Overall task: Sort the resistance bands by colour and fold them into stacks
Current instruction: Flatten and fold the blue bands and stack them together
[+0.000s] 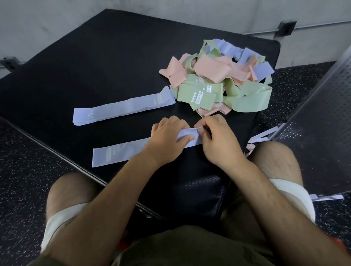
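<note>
- Near the front edge of the black platform (pixel 81 66), the left hand (pixel 166 139) and right hand (pixel 219 142) both pinch the right end of a flat lilac band (pixel 117 156).
- Behind it, mid-platform, lies a lilac stack (pixel 122 107).
- By the right edge sits a tangled pile (pixel 218 81) of pink, green and lilac bands; most sorting seemingly remains.

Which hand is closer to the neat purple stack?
Left. The left hand is just this side of the purple stack's right end, holding a single purple band; the right hand is farther right, pinching that band's end.
</note>
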